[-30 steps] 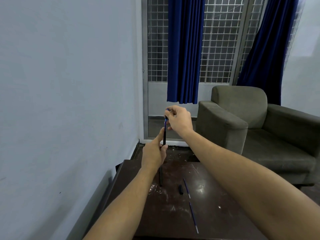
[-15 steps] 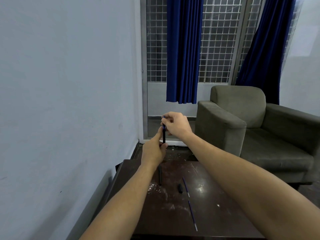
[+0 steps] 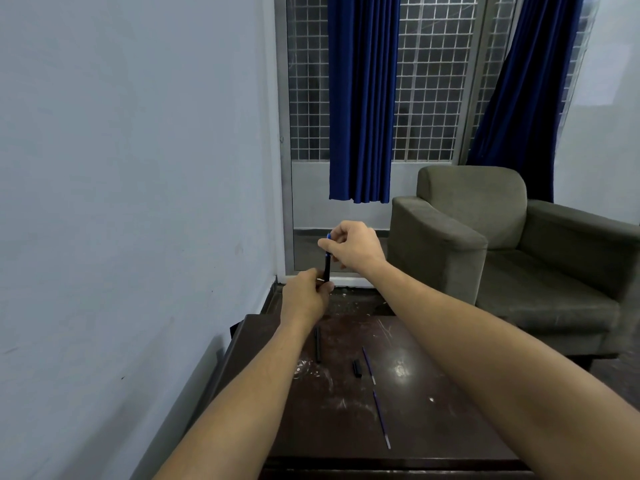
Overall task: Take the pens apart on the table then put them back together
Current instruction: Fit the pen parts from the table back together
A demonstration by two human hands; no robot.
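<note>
- Holding one pen [image 3: 327, 268] upright above the bench [image 3: 433, 427]: left hand [image 3: 304, 299] pinched its lower end, right hand [image 3: 353, 249] pinched the blue top.
- Loose on the bench: black barrel [image 3: 317, 344], small cap [image 3: 357, 368], two thin refills [image 3: 367, 364].
- Parts looked light, slick and stiff; refills probably bend easily, so grip near the ends.

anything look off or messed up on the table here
Nothing spilled or broken. The table is scuffed with pale scratches, and loose pen parts lie on it: a barrel, a cap and two refills, as expected mid-disassembly. Both hands hold another pen upright.
</note>
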